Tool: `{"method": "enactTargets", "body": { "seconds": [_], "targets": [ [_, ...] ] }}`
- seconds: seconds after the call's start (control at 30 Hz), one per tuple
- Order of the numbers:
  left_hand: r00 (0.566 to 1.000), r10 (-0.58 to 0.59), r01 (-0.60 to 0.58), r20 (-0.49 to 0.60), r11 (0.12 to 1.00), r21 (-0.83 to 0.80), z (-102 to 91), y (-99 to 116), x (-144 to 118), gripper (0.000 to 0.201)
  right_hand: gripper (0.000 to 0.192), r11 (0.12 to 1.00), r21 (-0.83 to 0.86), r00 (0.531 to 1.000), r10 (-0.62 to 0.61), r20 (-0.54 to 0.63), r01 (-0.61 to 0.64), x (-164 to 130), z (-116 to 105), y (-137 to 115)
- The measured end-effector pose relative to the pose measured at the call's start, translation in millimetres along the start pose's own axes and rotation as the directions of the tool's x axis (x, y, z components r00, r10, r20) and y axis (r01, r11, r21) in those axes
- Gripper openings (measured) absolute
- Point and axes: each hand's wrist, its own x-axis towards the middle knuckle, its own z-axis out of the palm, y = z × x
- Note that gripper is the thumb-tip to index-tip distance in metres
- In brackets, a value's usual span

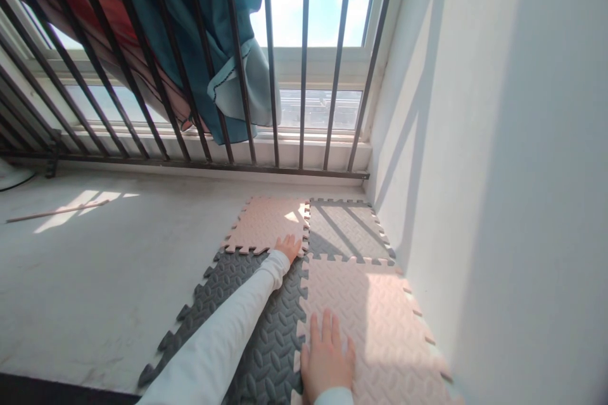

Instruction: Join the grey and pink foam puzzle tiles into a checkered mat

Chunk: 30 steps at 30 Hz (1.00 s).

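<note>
Pressing seams is your step now — your left hand (pixel 288 247) lies flat at the far pink tile's (pixel 266 224) joint, your right hand (pixel 327 357) spread open, holding nothing, on the near pink tile (pixel 380 323) beside the dark grey tile (pixel 256 329); next, firm even pressure along the interlocking teeth.

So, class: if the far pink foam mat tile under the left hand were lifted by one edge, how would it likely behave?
The far pink tile looks thin and foamy, so probably light and bendy. Its toothed edges mesh with the dark grey tile, so it may resist sliding. The left hand lies flat at its edge, the right hand on the near pink tile.
</note>
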Motion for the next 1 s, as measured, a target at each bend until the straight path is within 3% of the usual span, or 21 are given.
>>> {"method": "enactTargets", "body": {
  "seconds": [0.3,0.63,1.0],
  "targets": [
    [0.992,0.003,-0.003,0.129,1.000,0.004,-16.5,3,7,0.060,0.053,1.000,-0.006,1.000,0.001,-0.021,-0.001,3,6,1],
    [0.990,0.022,-0.020,0.141,1.000,-0.013,-15.8,5,9,0.059,0.055,1.000,0.009,1.000,0.008,0.011,-0.008,4,6,1],
    [0.990,0.138,-0.138,-0.015,0.986,-0.091,-5.4,-5,-17,0.055,0.052,0.999,-0.026,0.999,0.038,-0.037,-0.039,-1,0,-4]
  ]
}}
